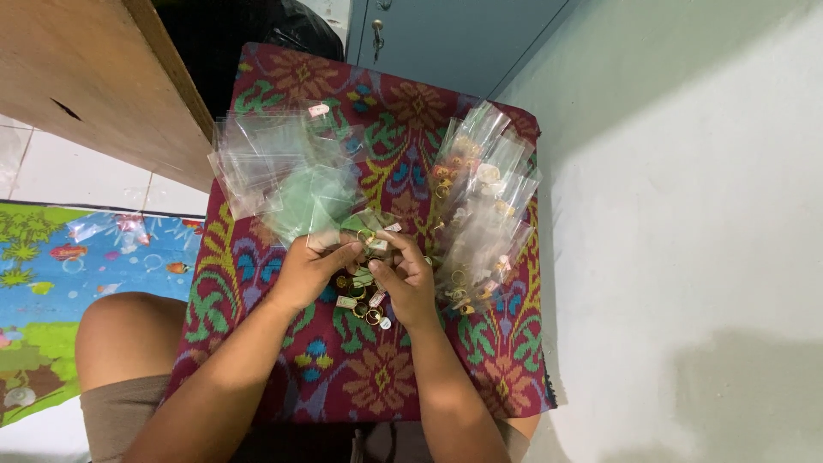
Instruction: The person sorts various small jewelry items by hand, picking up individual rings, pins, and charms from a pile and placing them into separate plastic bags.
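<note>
Both hands pinch one gold ring (pixel 367 235) just above the patterned cushion (pixel 283 343): left hand (pixel 313 270) steadies it, right hand (pixel 403 279) fingers it (empty plastic bags (pixel 274 171) heaped at the cushion's far-left, filled bags (pixel 480 206) far-right, sorted apart).

a pale green wall (pixel 686 214) fills the right side, lit unevenly with a soft shadow across its top. a grey-blue cabinet door (pixel 446 34) stands at the top. a brown wooden panel (pixel 94 86) slants at upper left, over white floor tiles (pixel 60 171) and a bright cartoon play mat (pixel 77 257).
</note>
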